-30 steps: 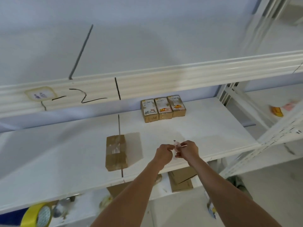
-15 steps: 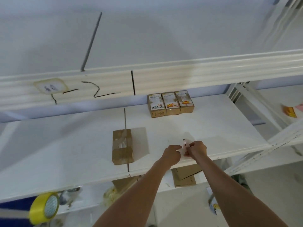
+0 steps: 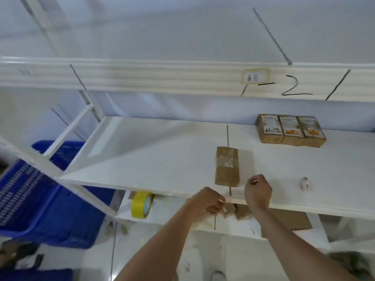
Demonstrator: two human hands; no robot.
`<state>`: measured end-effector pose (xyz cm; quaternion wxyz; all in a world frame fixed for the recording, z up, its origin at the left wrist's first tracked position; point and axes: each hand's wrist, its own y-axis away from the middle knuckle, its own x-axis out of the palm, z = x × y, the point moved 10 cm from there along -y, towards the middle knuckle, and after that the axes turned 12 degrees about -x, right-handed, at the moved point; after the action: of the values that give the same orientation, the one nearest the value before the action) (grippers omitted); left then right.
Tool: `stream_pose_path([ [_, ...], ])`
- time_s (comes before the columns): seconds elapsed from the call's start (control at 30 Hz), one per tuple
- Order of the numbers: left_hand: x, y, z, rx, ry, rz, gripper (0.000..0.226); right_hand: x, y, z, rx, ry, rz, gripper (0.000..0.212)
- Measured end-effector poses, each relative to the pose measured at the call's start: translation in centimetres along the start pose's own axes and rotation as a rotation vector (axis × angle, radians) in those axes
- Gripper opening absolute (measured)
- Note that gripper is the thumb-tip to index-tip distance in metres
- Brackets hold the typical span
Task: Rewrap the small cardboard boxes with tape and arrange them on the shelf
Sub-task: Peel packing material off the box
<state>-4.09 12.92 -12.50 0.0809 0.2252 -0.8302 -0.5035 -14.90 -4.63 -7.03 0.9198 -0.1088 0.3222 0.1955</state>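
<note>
Nearest to us, both forearms reach up from the bottom edge toward the front lip of the shelf [image 3: 162,159]. Our left hand [image 3: 207,203] sits just below that lip with its fingers [image 3: 220,201] curled, pinching what looks like a pale, clear strip of tape [image 3: 229,198]. Our right hand [image 3: 258,192] is just above the lip, fingers curled; whether they grip the other end of the strip we cannot tell.

Just beyond our hands, close to the right hand's knuckles but apart from both sets of fingers, a taped cardboard box [image 3: 227,166] lies on the shelf board, over a dark line drawn on it. To its right a small whitish scrap [image 3: 304,183] lies on the board, too blurred to identify.

Below the board to the left, a yellow tape roll [image 3: 141,204] stands on the lower shelf, and a blue crate [image 3: 50,199] sits on the floor further left.

At the back of the shelf, three small labelled boxes [image 3: 290,130] stand side by side, touching.
</note>
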Motion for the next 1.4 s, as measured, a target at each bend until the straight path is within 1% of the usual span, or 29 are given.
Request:
stream_pose_path([
  [0.07, -4.8, 0.1, 3.7, -0.048, 0.104, -0.065, 0.022, 3.7, 3.5, 2.2, -0.05, -0.033, 0.048, 0.01],
  [0.13, -8.1, 0.1, 7.2, -0.102, 0.216, -0.055, 0.022, 7.5, 6.9, 3.7, -0.062, -0.057, 0.107, 0.012],
  [0.2, -10.9, -0.2, 10.4, -0.154, 0.294, -0.081, 0.022, 11.8, 10.2, 4.5, -0.026, -0.067, 0.247, 0.014],
  [0.27, -13.7, -1.1, 12.5, -0.145, 0.399, -0.196, 0.018, 16.0, 13.3, 4.6, 0.083, -0.119, 0.446, 0.015],
  [0.33, -16.4, -1.1, 13.1, -0.067, 0.503, -0.36, 0.01, 19.3, 16.2, 4.0, 0.28, -0.208, 0.614, 0.019],
  [0.4, -18.7, -1.0, 13.1, 0.021, 0.5, -0.514, 0.006, 21.5, 17.6, 3.7, 0.421, -0.322, 0.657, 0.026],
  [0.43, -19.2, -0.9, 12.9, 0.049, 0.488, -0.541, 0.006, 22.4, 17.7, 3.7, 0.458, -0.37, 0.644, 0.03],
  [0.5, -19.1, -1.1, 12.7, 0.056, 0.441, -0.519, 0.016, 23.6, 17.2, 4.0, 0.503, -0.433, 0.613, 0.031],
  [0.6, -17.9, -2.3, 12.8, 0.021, 0.365, -0.43, 0.036, 24.3, 16.6, 5.2, 0.519, -0.472, 0.587, 0.023],
  [0.67, -17.1, -3.0, 12.8, 0.01, 0.375, -0.373, 0.043, 24.4, 16.2, 5.5, 0.503, -0.445, 0.579, 0.016],
  [0.8, -16.2, -3.1, 12.9, -0.022, 0.401, -0.277, 0.034, 24.5, 16.1, 5.3, 0.471, -0.383, 0.611, 0.014],
  [0.93, -16.6, -3.3, 13.1, -0.022, 0.314, -0.328, 0.016, 24.1, 16.0, 5.1, 0.384, -0.311, 0.641, 0.018],
  [1.07, -16.5, -3.6, 13.3, -0.017, 0.261, -0.345, 0.021, 23.3, 16.3, 4.7, 0.417, -0.348, 0.647, 0.019],
  [1.2, -16.1, -3.3, 13.6, -0.057, 0.328, -0.277, 0.015, 22.8, 16.1, 5.2, 0.414, -0.441, 0.719, 0.018],
  [1.27, -15.9, -3.2, 13.9, -0.086, 0.397, -0.241, 0.006, 22.8, 16.0, 5.4, 0.408, -0.478, 0.746, 0.019],
  [1.4, -16.3, -2.8, 14.3, -0.093, 0.466, -0.228, 0.009, 22.6, 15.7, 5.3, 0.425, -0.434, 0.768, 0.024],
])
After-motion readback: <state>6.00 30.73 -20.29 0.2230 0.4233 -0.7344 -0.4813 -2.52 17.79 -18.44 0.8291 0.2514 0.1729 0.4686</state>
